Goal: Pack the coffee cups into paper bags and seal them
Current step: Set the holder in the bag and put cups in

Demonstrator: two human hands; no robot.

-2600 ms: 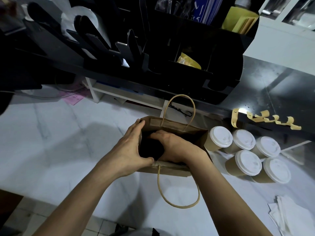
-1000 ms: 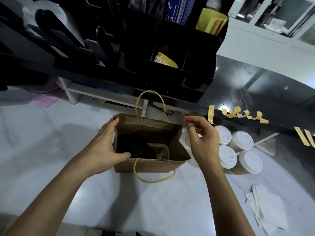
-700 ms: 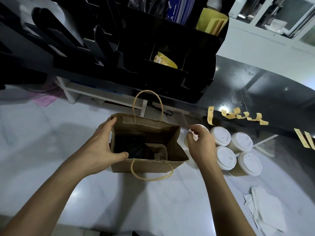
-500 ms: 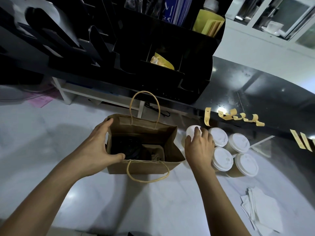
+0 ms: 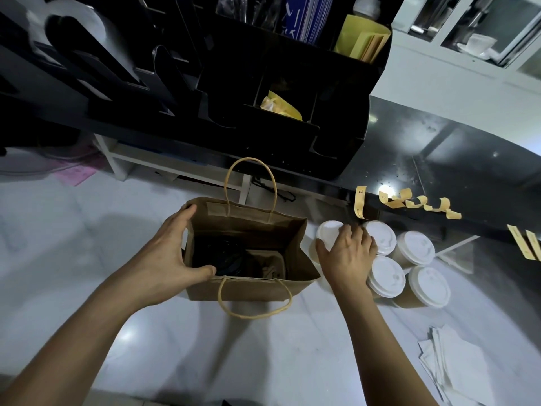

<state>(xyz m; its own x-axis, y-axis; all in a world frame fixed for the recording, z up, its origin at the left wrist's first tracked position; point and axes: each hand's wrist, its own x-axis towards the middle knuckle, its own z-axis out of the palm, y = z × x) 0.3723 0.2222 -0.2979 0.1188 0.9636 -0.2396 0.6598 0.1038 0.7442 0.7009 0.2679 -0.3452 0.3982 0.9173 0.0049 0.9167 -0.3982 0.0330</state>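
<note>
While the paper bag (image 5: 248,250) is gripped open at its left rim by the left hand (image 5: 167,259), the nearest coffee cup (image 5: 328,234), just right of it, is apparently clasped by the right hand (image 5: 347,256); lifting in comes next.

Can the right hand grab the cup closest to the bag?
Probably yes. The right hand already lies on the white lid of the brown paper coffee cup nearest the open brown paper bag, fingers curling round it. Nothing covers that cup.
</note>
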